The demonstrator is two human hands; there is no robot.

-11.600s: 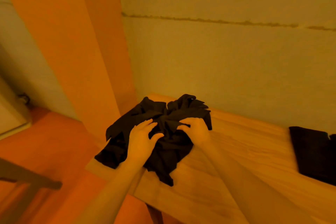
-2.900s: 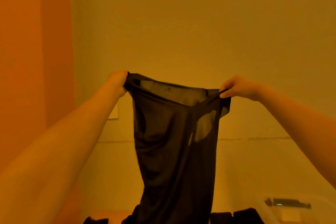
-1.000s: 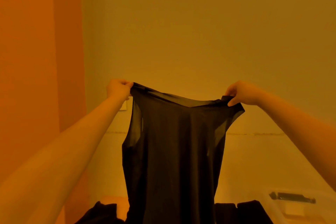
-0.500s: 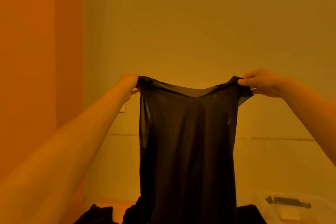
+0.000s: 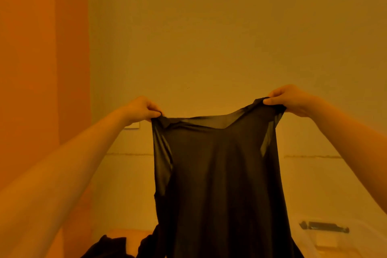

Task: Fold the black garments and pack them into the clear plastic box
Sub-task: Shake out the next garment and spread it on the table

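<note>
We extend 2 bare forearms up and forward. Our left hand (image 5: 144, 109) pinches the left top corner of a black sleeveless garment (image 5: 219, 184) between thumb and curled fingers. Our right hand (image 5: 287, 98) pinches the right top corner in the same way, slightly higher than the left. The garment hangs stretched between both hands, thin enough at its top edge and armholes for the wall to show through, and its lower part runs out of frame. Below it, more black garments (image 5: 109, 247) lie in a heap on the wooden table (image 5: 125, 234). At lower right stands the clear plastic box (image 5: 335, 234), with a dark latch (image 5: 324, 226) on its near rim. Behind is a plain wall (image 5: 209, 37) with an orange curtain (image 5: 41, 48) on the left.
</note>
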